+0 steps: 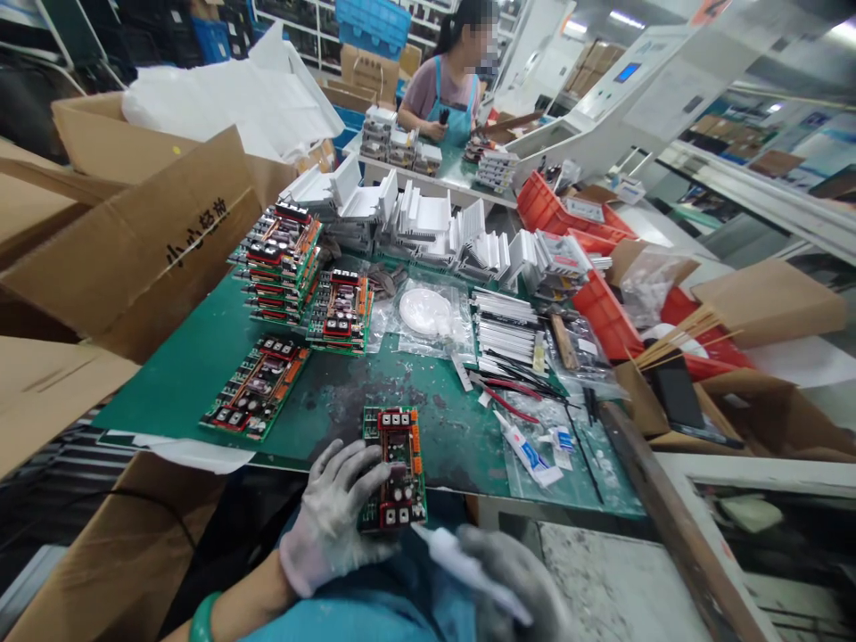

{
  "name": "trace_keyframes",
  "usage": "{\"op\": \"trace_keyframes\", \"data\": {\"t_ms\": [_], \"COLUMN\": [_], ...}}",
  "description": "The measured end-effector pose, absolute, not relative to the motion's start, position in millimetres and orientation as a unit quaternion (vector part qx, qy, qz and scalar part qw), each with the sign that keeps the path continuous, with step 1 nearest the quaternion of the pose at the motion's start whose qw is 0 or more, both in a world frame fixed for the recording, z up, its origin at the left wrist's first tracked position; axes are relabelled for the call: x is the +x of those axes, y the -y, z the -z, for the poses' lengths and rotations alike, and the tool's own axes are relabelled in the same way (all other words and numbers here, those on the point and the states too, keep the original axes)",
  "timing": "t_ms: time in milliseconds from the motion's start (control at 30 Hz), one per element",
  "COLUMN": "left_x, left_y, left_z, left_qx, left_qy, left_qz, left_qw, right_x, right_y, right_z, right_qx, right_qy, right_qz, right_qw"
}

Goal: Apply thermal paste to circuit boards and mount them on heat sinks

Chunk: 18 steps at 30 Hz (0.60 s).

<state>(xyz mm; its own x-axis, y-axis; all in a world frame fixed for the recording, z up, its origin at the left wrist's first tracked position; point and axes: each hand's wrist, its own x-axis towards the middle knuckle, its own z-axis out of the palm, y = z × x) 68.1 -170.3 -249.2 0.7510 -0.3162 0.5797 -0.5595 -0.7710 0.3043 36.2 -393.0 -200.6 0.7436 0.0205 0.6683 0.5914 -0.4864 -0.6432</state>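
My left hand (338, 508), in a grey-white glove, grips the left side of a green circuit board (403, 477) at the table's front edge. The board carries red-framed black parts at both ends and orange connectors along its right side. My right hand (518, 580), gloved and blurred, is closed around a white tube (461, 566). Its thin nozzle points at the board's lower right corner; whether it touches cannot be made out. To the left lies another circuit board (258, 388) flat on the green table mat (174, 366).
Behind are stacked boards (281, 263) and metal heat sinks (421, 223). Right of centre lie white strips (505, 330), red-handled pliers (512, 397) and a glue tube (528, 450). Cardboard boxes (153, 241) flank the left, red crates (602, 303) the right. A co-worker (451, 85) stands opposite.
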Motion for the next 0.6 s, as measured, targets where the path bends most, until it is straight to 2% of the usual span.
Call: {"op": "trace_keyframes", "data": {"t_ms": [100,200,600], "left_x": [68,70,80], "left_y": [171,172,161], "left_z": [248,249,257], "left_qx": [0.885,0.869,0.865], "left_qy": [0.29,0.339,0.394], "left_qz": [-0.272,-0.273,-0.242], "left_qw": [0.241,0.236,0.194], "right_x": [53,81,127], "right_y": [397,392,380], "right_z": [214,221,219], "right_qx": [-0.718,-0.657,-0.733], "right_qy": [-0.063,-0.189,-0.185], "right_qz": [0.294,0.217,0.165], "right_qw": [0.628,0.697,0.634]}}
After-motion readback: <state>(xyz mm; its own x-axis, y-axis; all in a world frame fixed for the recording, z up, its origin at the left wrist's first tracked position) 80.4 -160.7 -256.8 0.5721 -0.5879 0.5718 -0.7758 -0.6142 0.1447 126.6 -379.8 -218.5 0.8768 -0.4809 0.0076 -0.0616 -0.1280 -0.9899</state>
